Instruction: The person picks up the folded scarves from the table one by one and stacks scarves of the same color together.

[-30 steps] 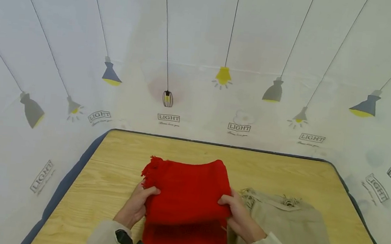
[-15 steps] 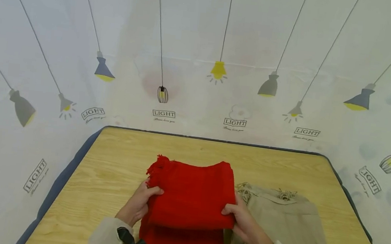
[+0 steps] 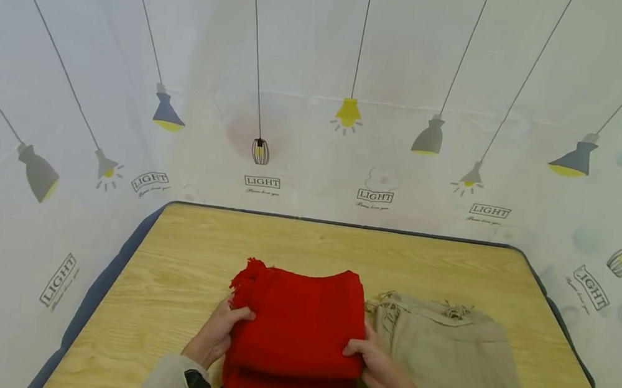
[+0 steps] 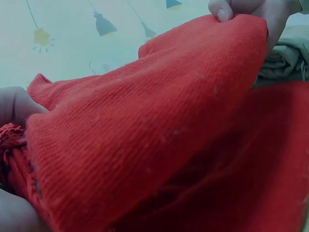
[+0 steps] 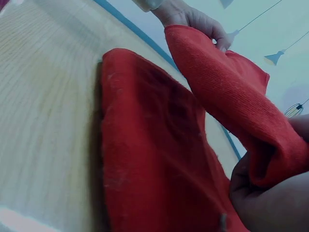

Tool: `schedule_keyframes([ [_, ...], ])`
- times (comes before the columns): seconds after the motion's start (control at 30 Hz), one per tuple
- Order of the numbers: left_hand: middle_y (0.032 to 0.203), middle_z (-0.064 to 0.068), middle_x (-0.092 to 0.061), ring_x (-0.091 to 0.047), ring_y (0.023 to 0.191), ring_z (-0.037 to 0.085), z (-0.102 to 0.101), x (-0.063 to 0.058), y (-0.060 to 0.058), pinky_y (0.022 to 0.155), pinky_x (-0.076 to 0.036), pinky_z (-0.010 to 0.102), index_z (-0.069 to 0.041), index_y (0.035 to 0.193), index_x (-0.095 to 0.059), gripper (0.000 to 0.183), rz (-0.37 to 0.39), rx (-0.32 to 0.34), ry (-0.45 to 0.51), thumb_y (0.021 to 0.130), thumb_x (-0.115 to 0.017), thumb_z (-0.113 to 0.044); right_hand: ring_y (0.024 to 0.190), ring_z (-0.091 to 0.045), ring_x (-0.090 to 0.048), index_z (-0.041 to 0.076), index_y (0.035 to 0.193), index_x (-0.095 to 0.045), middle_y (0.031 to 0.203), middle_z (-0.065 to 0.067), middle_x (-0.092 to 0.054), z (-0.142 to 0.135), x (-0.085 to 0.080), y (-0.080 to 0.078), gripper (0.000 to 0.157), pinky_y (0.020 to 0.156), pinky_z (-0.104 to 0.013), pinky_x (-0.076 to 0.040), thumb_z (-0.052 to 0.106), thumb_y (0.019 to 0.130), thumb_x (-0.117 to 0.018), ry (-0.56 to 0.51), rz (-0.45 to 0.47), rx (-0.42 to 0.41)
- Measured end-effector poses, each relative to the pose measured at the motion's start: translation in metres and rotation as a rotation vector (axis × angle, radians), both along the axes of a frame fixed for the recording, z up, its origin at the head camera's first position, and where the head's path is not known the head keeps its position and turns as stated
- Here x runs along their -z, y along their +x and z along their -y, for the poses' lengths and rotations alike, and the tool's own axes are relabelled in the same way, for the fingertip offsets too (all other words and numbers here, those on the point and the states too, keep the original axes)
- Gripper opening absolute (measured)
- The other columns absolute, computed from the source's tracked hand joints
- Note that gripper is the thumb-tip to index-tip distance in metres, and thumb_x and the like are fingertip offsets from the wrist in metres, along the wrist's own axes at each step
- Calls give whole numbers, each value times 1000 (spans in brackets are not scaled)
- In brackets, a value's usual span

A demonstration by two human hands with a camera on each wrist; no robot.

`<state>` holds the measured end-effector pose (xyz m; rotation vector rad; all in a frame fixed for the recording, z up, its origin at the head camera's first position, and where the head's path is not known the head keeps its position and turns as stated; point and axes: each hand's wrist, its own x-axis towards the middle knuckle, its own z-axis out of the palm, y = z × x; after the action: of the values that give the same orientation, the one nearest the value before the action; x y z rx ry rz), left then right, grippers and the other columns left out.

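A red fringed scarf (image 3: 298, 324) is folded in layers on the table in the middle of the head view. My left hand (image 3: 219, 332) pinches the left edge of its upper folded part, thumb on top, just below the fringe. On the opposite edge my right hand (image 3: 381, 363) grips the same part, thumb over the cloth. Both wrist views show this upper part raised, with a gap above the lower layer (image 5: 145, 145), which lies flat on the wood. Fingers under the cloth are mostly hidden.
A beige fringed cloth (image 3: 452, 357) lies folded on the wooden table (image 3: 181, 256), right beside my right hand. Behind the table stands a pale wall covering (image 3: 314, 44) printed with hanging lamps. A dark blue edge (image 3: 111, 281) runs round the table.
Both hands have lowered the upper part of the red scarf towards me and down over the lower layer, so less of that layer shows. The beige cloth has stayed in place.
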<state>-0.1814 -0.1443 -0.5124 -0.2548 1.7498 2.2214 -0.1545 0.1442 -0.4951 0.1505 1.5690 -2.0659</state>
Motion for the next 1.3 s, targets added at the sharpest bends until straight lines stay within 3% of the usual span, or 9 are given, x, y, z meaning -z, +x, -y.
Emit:
schedule_keyframes([
  [0.23, 126, 8, -51, -49, 110, 22, 2, 11, 1, 98, -36, 39, -4, 138, -38, 64, 21, 1, -37, 76, -55, -1, 112, -26, -46, 14, 153, -3, 141, -16, -31, 2, 17, 5, 94, 88, -38, -44, -2, 74, -51, 2, 11, -14],
  [0.53, 135, 17, -48, -49, 115, 27, 6, 26, 6, 102, -37, 45, 0, 140, -37, 67, 70, 3, -172, 76, -58, -3, 122, -35, -40, 8, 152, 3, 150, -24, -19, 6, 30, 5, 93, 95, -44, -39, -3, 77, -51, 46, 61, -31],
  [0.77, 139, 20, -45, -47, 120, 30, 7, 30, 8, 104, -36, 48, 2, 141, -32, 70, 93, -9, -207, 76, -58, -5, 115, -34, -50, -3, 148, -6, 144, -31, -28, 7, 30, 6, 82, 94, -47, -43, 5, 81, -53, 145, 51, -38],
  [1.0, 137, 21, -45, -46, 120, 32, 6, 33, 10, 104, -35, 50, 3, 141, -32, 71, 96, -47, -242, 75, -57, -6, 106, -30, -56, -11, 142, -20, 134, -31, -43, 13, 33, 8, 73, 89, -44, -46, 13, 83, -57, 308, 44, 31],
  [1.3, 138, 21, -43, -44, 123, 34, 5, 33, 11, 104, -34, 51, 2, 141, -31, 72, 119, -35, -238, 75, -57, -7, 111, -35, -53, -12, 142, -19, 136, -32, -39, 13, 29, 9, 72, 94, -48, -43, 11, 84, -55, 290, 43, 20],
])
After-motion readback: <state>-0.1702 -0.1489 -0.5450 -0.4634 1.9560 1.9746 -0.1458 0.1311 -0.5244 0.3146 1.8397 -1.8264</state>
